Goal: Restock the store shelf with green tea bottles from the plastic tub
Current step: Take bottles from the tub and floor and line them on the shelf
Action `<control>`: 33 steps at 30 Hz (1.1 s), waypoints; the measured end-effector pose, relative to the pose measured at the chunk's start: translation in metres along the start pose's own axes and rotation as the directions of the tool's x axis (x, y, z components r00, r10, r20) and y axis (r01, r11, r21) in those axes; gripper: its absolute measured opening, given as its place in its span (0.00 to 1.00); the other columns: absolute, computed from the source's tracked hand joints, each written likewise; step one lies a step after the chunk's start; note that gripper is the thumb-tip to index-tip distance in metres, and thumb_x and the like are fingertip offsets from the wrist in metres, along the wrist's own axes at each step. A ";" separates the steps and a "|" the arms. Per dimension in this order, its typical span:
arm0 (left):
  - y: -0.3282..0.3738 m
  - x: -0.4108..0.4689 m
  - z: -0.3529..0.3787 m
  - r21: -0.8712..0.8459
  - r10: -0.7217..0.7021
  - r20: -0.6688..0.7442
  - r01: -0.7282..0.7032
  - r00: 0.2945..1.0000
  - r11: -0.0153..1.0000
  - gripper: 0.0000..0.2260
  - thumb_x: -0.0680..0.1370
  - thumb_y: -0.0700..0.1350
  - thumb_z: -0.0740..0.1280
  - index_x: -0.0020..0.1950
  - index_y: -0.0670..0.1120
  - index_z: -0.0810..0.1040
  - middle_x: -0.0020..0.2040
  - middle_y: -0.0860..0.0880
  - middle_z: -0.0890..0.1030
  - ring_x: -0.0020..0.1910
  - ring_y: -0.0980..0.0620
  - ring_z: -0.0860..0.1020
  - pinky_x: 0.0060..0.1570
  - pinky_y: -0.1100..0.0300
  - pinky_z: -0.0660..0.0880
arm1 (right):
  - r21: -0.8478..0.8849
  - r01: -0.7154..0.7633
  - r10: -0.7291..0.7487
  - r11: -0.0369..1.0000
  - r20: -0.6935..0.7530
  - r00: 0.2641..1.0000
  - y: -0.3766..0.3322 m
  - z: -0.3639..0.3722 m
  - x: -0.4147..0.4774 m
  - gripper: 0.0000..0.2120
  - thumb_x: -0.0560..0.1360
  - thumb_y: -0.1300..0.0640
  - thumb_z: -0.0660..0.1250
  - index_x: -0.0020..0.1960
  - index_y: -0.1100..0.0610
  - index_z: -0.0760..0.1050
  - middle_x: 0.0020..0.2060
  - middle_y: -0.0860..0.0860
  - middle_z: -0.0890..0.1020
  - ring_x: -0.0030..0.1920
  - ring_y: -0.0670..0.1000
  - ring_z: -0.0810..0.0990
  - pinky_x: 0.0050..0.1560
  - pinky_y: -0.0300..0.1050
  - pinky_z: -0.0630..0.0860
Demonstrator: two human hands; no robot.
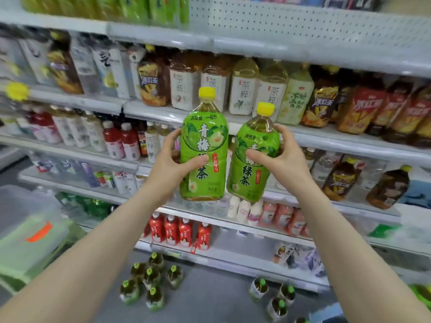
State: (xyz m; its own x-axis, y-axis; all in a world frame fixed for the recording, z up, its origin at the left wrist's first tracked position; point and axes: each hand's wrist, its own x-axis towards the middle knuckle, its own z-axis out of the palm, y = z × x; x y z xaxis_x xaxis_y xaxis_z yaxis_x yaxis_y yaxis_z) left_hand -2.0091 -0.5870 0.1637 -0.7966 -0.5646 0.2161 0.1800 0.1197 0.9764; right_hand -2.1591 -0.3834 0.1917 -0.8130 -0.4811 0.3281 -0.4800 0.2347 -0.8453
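I hold two large green tea bottles with yellow caps and green labels up in front of the shelves. My left hand (173, 159) grips the left bottle (205, 141) around its middle. My right hand (279, 157) grips the right bottle (254, 164), which sits a little lower and tilts slightly. Both bottles are in the air, level with the middle shelf (326, 138). Green-labelled bottles of the same kind stand on the top shelf (105, 10) at the upper left. The clear plastic tub (28, 220) is low at the left.
The shelves are packed with tea, juice and water bottles. Several small green-capped bottles (151, 280) stand on the grey floor below my arms, with a few more (275, 297) to the right. A perforated white back panel (303, 22) shows at the upper right.
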 end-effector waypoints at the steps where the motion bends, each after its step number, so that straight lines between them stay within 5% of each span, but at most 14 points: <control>1: 0.006 0.007 -0.007 0.010 0.022 -0.015 -0.022 1.000 1.000 0.37 0.62 0.53 0.81 0.65 0.66 0.66 0.60 0.46 0.80 0.55 0.48 0.82 0.46 0.54 0.82 | 0.007 0.019 -0.019 1.000 0.006 1.000 -0.009 0.003 0.011 0.37 0.63 0.41 0.80 0.66 0.38 0.66 0.53 0.40 0.83 0.52 0.41 0.82 0.55 0.47 0.79; 6: 0.042 0.047 -0.034 0.085 0.125 -0.092 -0.117 0.988 0.989 0.36 0.59 0.62 0.80 0.61 0.75 0.66 0.63 0.51 0.78 0.59 0.48 0.79 0.55 0.45 0.79 | 0.038 0.139 -0.140 0.990 0.032 0.990 -0.057 0.010 0.072 0.36 0.67 0.46 0.79 0.69 0.43 0.65 0.51 0.36 0.78 0.44 0.28 0.78 0.41 0.29 0.76; 10: 0.072 0.093 -0.043 0.064 0.211 -0.099 -0.205 0.973 0.977 0.32 0.61 0.56 0.78 0.57 0.75 0.66 0.60 0.48 0.79 0.56 0.45 0.81 0.49 0.50 0.82 | 0.012 0.233 -0.233 0.972 0.014 0.972 -0.097 0.004 0.134 0.37 0.63 0.41 0.79 0.68 0.41 0.66 0.53 0.40 0.81 0.49 0.36 0.81 0.57 0.48 0.79; 13: 0.093 0.137 -0.048 0.090 0.272 -0.125 -0.262 0.954 0.961 0.32 0.61 0.55 0.79 0.57 0.73 0.67 0.58 0.48 0.80 0.54 0.46 0.81 0.44 0.54 0.81 | 0.044 0.277 -0.277 0.960 0.003 0.961 -0.130 -0.002 0.186 0.36 0.62 0.41 0.80 0.65 0.39 0.68 0.51 0.44 0.83 0.47 0.43 0.84 0.54 0.52 0.81; 17: 0.119 0.192 -0.057 0.122 0.342 -0.178 -0.325 0.923 0.938 0.34 0.58 0.62 0.80 0.58 0.77 0.67 0.62 0.51 0.78 0.58 0.46 0.79 0.54 0.45 0.80 | 0.141 0.357 -0.356 0.923 -0.030 0.934 -0.178 -0.006 0.250 0.32 0.63 0.45 0.81 0.63 0.42 0.70 0.51 0.44 0.83 0.45 0.47 0.86 0.49 0.58 0.83; 22: 0.145 0.235 -0.075 0.190 0.407 -0.212 -0.371 0.889 0.909 0.36 0.54 0.69 0.79 0.57 0.80 0.65 0.72 0.51 0.70 0.67 0.42 0.72 0.63 0.39 0.72 | 0.168 0.428 -0.425 0.888 -0.058 0.903 -0.225 0.000 0.318 0.31 0.67 0.48 0.79 0.65 0.47 0.68 0.50 0.43 0.82 0.46 0.48 0.85 0.49 0.59 0.83; 26: 0.157 0.254 -0.089 0.251 0.440 -0.249 -0.381 0.863 0.890 0.39 0.61 0.62 0.77 0.67 0.71 0.62 0.75 0.56 0.63 0.69 0.48 0.67 0.66 0.45 0.68 | 0.168 0.435 -0.430 0.885 -0.068 0.900 -0.238 0.025 0.362 0.37 0.65 0.47 0.79 0.69 0.49 0.67 0.54 0.46 0.81 0.48 0.49 0.85 0.49 0.57 0.83; 33: 0.154 0.275 -0.118 0.224 0.456 -0.220 -0.410 0.863 0.884 0.36 0.65 0.58 0.76 0.68 0.68 0.61 0.68 0.62 0.64 0.63 0.56 0.66 0.59 0.54 0.66 | 0.045 0.390 -0.389 0.920 -0.036 0.921 -0.223 0.076 0.408 0.45 0.59 0.37 0.78 0.71 0.46 0.65 0.59 0.47 0.80 0.56 0.52 0.81 0.60 0.59 0.77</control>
State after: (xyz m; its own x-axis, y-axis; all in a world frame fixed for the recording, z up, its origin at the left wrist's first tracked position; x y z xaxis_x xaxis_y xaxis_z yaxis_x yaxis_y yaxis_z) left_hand -2.1324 -0.8206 0.3728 -0.4781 -0.6121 0.6299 0.3562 0.5204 0.7761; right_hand -2.3584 -0.6959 0.4818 -0.5734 -0.5038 0.6460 -0.7439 -0.0101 -0.6682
